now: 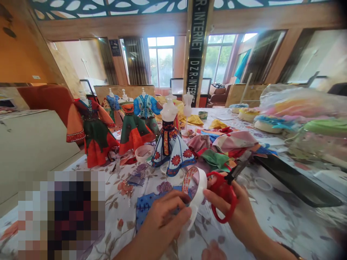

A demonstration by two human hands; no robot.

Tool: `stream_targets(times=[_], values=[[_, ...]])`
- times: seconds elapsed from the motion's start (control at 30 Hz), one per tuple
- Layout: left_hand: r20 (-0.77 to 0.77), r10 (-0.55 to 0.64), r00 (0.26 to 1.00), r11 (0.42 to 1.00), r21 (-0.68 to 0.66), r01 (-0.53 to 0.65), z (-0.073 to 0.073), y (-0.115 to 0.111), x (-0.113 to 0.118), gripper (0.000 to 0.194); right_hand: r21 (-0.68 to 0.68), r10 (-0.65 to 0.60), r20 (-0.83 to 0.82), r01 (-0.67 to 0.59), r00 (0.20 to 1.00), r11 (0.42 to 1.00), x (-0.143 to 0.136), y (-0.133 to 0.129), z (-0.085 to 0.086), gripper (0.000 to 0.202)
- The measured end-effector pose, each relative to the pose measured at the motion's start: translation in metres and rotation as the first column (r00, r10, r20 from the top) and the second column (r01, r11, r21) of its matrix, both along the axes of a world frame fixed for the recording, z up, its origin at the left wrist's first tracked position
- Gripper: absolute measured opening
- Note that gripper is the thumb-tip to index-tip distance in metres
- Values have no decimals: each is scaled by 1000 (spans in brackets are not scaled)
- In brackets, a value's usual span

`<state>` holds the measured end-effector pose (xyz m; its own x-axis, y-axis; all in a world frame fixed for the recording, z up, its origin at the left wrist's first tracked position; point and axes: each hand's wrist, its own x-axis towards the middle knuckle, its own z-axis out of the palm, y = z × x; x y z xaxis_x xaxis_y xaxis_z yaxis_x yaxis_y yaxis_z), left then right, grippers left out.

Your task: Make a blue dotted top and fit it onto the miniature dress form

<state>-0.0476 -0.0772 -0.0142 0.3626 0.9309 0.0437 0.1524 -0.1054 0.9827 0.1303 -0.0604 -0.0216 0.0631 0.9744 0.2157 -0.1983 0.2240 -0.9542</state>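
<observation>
Between my hands is a roll of white tape (200, 186) with red print inside its core. My left hand (168, 213) is closed around its lower left edge, thumb and fingers pinching the tape. Red-handled scissors (222, 195) hang in my right hand (240, 207), their dark blades pointing up and right; a fingertip of that hand also touches the tape roll. Under my left hand lies a piece of blue patterned fabric (145, 206), partly covered. Just beyond stands a small white mannequin (170, 110) wearing a white and blue skirt (173, 151) with red flowers.
Several mini mannequins in dresses (93, 126) stand at the back left. A small pink bowl (144, 153) sits near them. Fabric scraps (233, 142) are heaped right of centre. A black tray-like object (296, 180) and a green-lidded clear container (322, 139) are at the right. The lower left is pixelated.
</observation>
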Motion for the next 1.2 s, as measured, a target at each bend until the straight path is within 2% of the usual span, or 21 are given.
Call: stream_targets(times=[0.1, 0.33, 0.4, 0.47, 0.57, 0.63, 0.67, 0.8, 0.9, 0.97, 1.03, 1.07, 1.13, 1.2], values=[[-84, 15, 996, 993, 122, -5, 0, 0, 1, 30, 18, -14, 13, 14, 1000, 1000, 1, 1, 4, 22], [-21, 79, 997, 996, 46, -78, 5, 6, -3, 28, 12, -95, -26, 95, 995, 995, 6, 4, 10, 23], [36, 104, 994, 994, -32, -103, 5, 6, -2, 27, 30, -119, -32, 120, 992, 992, 4, 5, 11, 23], [121, 184, 975, 971, -174, -162, 5, 5, -1, 25, 66, -140, -33, 142, 990, 988, 2, 5, 11, 23], [212, 326, 921, 886, -408, -220, 5, 2, -1, 21, 122, -166, -28, 168, 986, 978, 2, 5, 9, 22], [220, 362, 906, 849, -479, -223, 7, 3, -3, 19, 139, -164, -16, 165, 986, 976, 3, 6, 7, 20], [211, 362, 908, 854, -465, -233, 9, 4, -4, 18, 144, -156, -9, 156, 988, 977, 4, 6, 6, 20], [89, 277, 957, 951, -171, -259, 14, 15, -9, 23, 129, -54, 36, 49, 998, 990, 5, 7, 7, 18], [9, 167, 986, 985, 43, -167, 17, 19, -11, 18, 84, 98, 96, -106, 991, 991, 4, 6, 12, 19], [-21, 86, 996, 990, 116, -83, 16, 18, -11, 15, 65, 196, 147, -207, 970, 976, 2, 5, 14, 18], [-23, 14, 1000, 998, 66, -12, 12, 15, -10, 18, 65, 268, 195, -285, 944, 956, 0, 4, 17, 17], [0, -32, 999, 999, -12, 32, 10, 13, -10, 22, 67, 290, 214, -311, 933, 948, -1, 4, 18, 17], [107, -82, 991, 981, -169, 100, 4, 10, -9, 30, 72, 314, 226, -337, 922, 939, -4, 3, 19, 18], [217, -87, 972, 960, -242, 140, 0, 7, -8, 33, 58, 335, 199, -352, 921, 934, -7, 3, 20, 18]])
